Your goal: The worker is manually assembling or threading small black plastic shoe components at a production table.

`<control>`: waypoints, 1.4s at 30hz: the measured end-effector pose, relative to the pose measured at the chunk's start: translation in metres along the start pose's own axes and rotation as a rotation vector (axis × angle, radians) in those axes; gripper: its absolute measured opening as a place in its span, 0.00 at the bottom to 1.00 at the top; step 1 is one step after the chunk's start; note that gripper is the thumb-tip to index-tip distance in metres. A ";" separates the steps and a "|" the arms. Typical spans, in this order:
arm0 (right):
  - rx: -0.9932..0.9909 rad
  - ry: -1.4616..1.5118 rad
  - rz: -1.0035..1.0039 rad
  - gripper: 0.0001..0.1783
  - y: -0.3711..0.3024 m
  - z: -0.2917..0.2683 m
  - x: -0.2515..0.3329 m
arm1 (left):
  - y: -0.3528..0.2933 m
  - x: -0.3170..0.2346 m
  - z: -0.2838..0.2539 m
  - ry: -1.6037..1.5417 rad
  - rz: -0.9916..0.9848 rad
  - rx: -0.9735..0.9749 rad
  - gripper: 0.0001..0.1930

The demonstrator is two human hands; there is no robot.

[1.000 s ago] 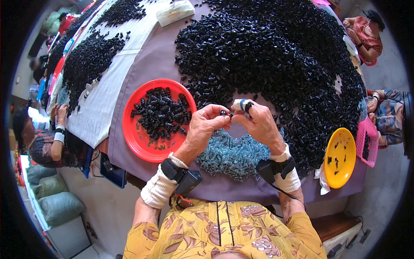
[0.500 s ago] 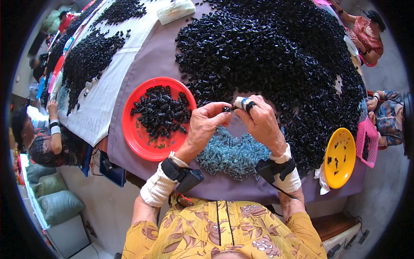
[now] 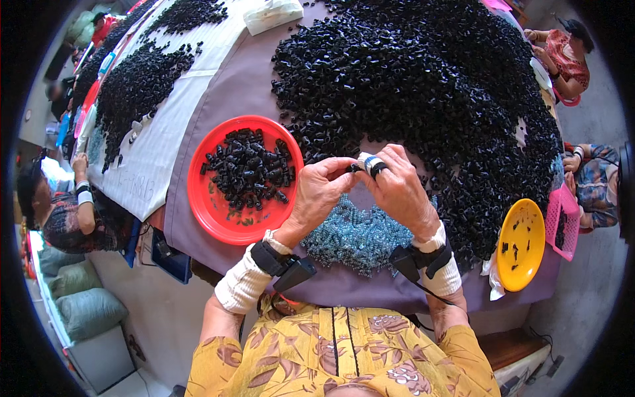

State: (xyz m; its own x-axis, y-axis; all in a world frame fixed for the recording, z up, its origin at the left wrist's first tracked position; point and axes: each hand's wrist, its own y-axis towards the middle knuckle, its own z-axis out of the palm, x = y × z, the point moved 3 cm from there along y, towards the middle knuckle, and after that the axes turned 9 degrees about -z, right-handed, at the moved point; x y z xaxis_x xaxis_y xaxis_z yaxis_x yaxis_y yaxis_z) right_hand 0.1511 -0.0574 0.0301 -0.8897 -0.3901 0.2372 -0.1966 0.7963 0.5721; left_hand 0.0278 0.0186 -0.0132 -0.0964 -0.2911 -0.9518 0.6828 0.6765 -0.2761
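My left hand (image 3: 315, 198) and my right hand (image 3: 401, 192) meet fingertip to fingertip above the table. Pinched between them is a small black plastic part (image 3: 353, 168), mostly covered by the fingers. White tape and a dark band wrap a finger of my right hand. Just below both hands lies a heap of small shiny blue coils (image 3: 357, 235) that look like springs. Beyond them spreads a large pile of black plastic parts (image 3: 390, 86). Beside my left hand stands a red plate (image 3: 198, 215) holding many black pieces.
A yellow plate (image 3: 534, 255) with a few black pieces and a pink basket (image 3: 562, 228) stand at the right edge. A whitish block-like object (image 3: 272, 16) lies at the far side. White cloth (image 3: 159, 165) with more black piles covers the left. Other people work around the table.
My left hand has shifted slightly right, bringing its fingertips against those of my right hand. The black part, plainly seen before, is now largely hidden between them.
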 end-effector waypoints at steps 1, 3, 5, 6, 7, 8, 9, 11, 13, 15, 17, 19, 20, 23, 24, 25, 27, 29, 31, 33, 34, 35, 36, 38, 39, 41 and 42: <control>0.000 0.000 -0.001 0.08 0.000 0.000 0.000 | 0.000 0.001 0.000 0.000 0.000 -0.001 0.11; -0.019 -0.028 -0.014 0.07 0.000 0.000 0.001 | 0.001 0.004 -0.002 0.125 0.065 -0.024 0.12; -0.012 -0.033 -0.013 0.06 -0.002 0.002 0.000 | 0.001 0.006 -0.003 0.175 0.099 -0.030 0.12; -0.005 -0.037 -0.013 0.06 -0.003 0.002 -0.001 | 0.000 0.006 -0.003 0.225 0.133 -0.035 0.12; -0.006 -0.037 -0.012 0.06 -0.002 0.002 0.000 | 0.000 0.006 -0.003 0.226 0.133 -0.035 0.12; -0.009 -0.054 -0.002 0.06 -0.002 0.001 0.000 | 0.000 0.006 -0.003 0.219 0.139 -0.037 0.12; -0.011 -0.071 0.008 0.06 -0.001 0.000 0.001 | 0.000 0.005 -0.003 0.213 0.144 -0.038 0.12; -0.013 -0.075 0.014 0.06 -0.002 0.000 0.002 | 0.000 0.004 -0.003 0.232 0.154 -0.037 0.12; -0.014 -0.078 0.020 0.06 -0.002 0.000 0.003 | 0.000 0.003 -0.002 0.252 0.162 -0.035 0.12; -0.014 -0.110 0.027 0.07 -0.002 0.002 0.003 | -0.001 0.004 -0.002 0.147 0.120 -0.042 0.12; -0.029 -0.119 0.032 0.07 -0.002 0.002 0.004 | -0.002 0.003 -0.002 0.095 0.078 -0.029 0.12; -0.044 -0.129 0.036 0.08 -0.002 0.002 0.005 | -0.002 0.005 -0.003 0.041 0.036 -0.018 0.12; -0.033 -0.136 0.046 0.08 -0.002 0.003 0.005 | -0.002 0.004 -0.005 0.072 0.064 -0.027 0.12; -0.001 -0.151 0.060 0.08 -0.004 0.007 0.006 | -0.001 0.004 -0.004 0.096 0.098 -0.044 0.12; 0.020 -0.160 0.062 0.08 -0.004 0.008 0.006 | -0.001 0.004 -0.004 0.088 0.104 -0.051 0.11; 0.021 -0.159 0.062 0.08 -0.004 0.008 0.006 | -0.002 0.004 -0.004 0.087 0.104 -0.052 0.11; 0.059 -0.134 0.062 0.08 -0.004 0.008 0.007 | -0.004 0.002 -0.005 0.145 0.135 -0.063 0.11; 0.083 -0.161 0.040 0.08 -0.006 0.008 0.007 | -0.004 0.000 -0.003 0.140 0.141 -0.060 0.11; 0.107 -0.185 0.017 0.08 -0.007 0.008 0.007 | -0.004 -0.001 -0.002 0.135 0.146 -0.059 0.11; 0.141 -0.168 0.020 0.07 -0.007 0.009 0.007 | -0.004 -0.001 -0.002 0.178 0.166 -0.076 0.11; 0.141 -0.168 0.020 0.07 -0.008 0.009 0.006 | -0.004 -0.002 -0.002 0.178 0.166 -0.077 0.11; 0.155 -0.164 0.014 0.06 -0.008 0.009 0.005 | -0.004 -0.003 -0.002 0.204 0.181 -0.081 0.11; 0.169 -0.160 0.008 0.06 -0.008 0.010 0.005 | -0.004 -0.004 -0.002 0.230 0.196 -0.085 0.11; 0.166 -0.129 0.006 0.06 -0.009 0.011 0.002 | -0.004 -0.005 -0.002 0.265 0.202 -0.089 0.11; 0.162 -0.097 0.003 0.05 -0.010 0.012 0.001 | -0.004 -0.006 -0.002 0.299 0.209 -0.093 0.11; 0.163 -0.093 -0.012 0.05 -0.011 0.014 0.001 | -0.004 -0.004 -0.004 0.309 0.207 -0.093 0.11; 0.166 -0.092 -0.027 0.05 -0.010 0.015 0.001 | -0.004 -0.004 -0.005 0.317 0.205 -0.091 0.10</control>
State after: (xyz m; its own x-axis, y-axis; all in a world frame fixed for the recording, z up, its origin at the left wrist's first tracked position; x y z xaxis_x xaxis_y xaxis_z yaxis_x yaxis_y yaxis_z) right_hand 0.1459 -0.0595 0.0129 -0.9156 -0.3744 0.1467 -0.2791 0.8543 0.4384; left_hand 0.0215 0.0204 -0.0090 -0.1938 0.0703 -0.9785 0.6455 0.7603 -0.0732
